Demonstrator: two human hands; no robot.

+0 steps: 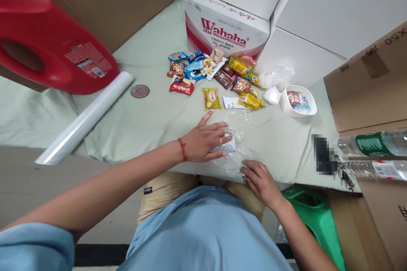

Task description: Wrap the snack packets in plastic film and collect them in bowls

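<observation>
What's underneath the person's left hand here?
Clear, crinkled plastic with a white printed patch shows from beneath the left hand, lying on the pale green cloth. Whatever the palm covers can't be seen.

Upper left: red jug (57,38). Top centre: Wahaha carton (225,29), white with red lettering. Centre: pale-green tablecloth (159,120), clear plastic packaging (234,160). Lower right: green stool (326,222).

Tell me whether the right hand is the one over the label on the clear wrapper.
No, the left hand lies over the label, while the right hand is at the near right of the wrapper.
</observation>
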